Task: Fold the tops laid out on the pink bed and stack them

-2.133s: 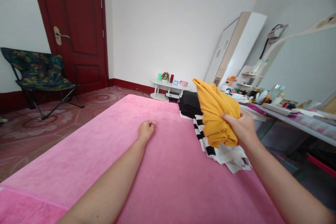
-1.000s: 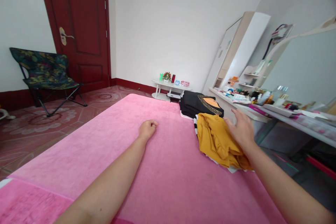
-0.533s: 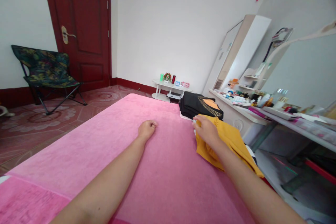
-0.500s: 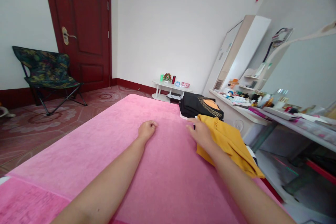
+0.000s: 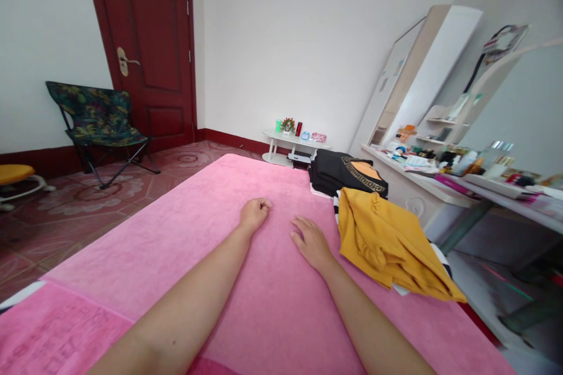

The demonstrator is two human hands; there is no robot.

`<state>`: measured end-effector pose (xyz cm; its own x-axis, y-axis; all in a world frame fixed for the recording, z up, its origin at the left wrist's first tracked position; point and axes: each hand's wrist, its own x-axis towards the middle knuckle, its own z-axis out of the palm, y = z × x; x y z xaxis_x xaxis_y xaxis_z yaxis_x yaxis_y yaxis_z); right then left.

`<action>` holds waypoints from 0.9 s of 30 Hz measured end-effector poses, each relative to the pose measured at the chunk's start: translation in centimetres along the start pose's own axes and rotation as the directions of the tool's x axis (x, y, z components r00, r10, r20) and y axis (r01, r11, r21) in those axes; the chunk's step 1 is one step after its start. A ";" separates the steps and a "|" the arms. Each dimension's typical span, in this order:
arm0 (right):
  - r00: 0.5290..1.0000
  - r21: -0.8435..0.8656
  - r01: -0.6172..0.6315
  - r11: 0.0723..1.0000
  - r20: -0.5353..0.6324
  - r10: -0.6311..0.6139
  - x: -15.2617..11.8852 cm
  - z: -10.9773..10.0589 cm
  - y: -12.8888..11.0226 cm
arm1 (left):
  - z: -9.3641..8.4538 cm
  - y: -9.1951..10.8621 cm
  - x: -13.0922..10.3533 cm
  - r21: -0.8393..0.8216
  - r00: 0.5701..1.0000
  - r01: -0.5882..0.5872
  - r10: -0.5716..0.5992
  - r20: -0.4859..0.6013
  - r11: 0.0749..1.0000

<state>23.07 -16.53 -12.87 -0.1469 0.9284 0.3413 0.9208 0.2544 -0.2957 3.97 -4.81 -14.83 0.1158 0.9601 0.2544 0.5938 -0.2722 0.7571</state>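
Observation:
Both hands are over a pink blanket [image 5: 176,228] on a bed. My left hand [image 5: 255,214] rests on it with the fingers curled in; whether anything is inside them cannot be made out. To its right, my right hand [image 5: 311,241] has its fingers apart and holds nothing. Mustard-yellow clothing [image 5: 391,240] lies loosely folded to the right of my right hand, not touching it, over something black and white. Behind the yellow clothing sits a folded black garment [image 5: 329,171] with a gold pattern and an orange patch.
A cluttered dressing table [image 5: 422,184] with a mirror stands along the right. Beyond the bed is a low white table [image 5: 285,138] holding small items. On the left are a folding chair [image 5: 103,117], a yellow stool [image 5: 15,173] and a red door [image 5: 149,53].
My right hand has moved left, away from the yellow clothing, onto the pink blanket. The view has turned slightly left, bringing the yellow stool into sight. My left hand stays curled.

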 end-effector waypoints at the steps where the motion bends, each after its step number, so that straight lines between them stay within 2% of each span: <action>1: 1.000 0.001 -0.002 1.000 0.000 0.002 0.0 0.0 0.0 | 0.0 0.0 0.0 0.000 1.000 0.001 -0.001 0.000 1.000; 27: 1.000 0.005 0.016 1.000 0.003 -0.016 0.0 0.3 0.5 | 0.1 0.1 0.1 0.011 1.000 0.015 -0.015 0.005 1.000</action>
<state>23.40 -16.29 -13.31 -0.1632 0.9249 0.3433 0.9165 0.2710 -0.2944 4.15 -4.77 -14.83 0.1103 0.9645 0.2399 0.6042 -0.2567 0.7543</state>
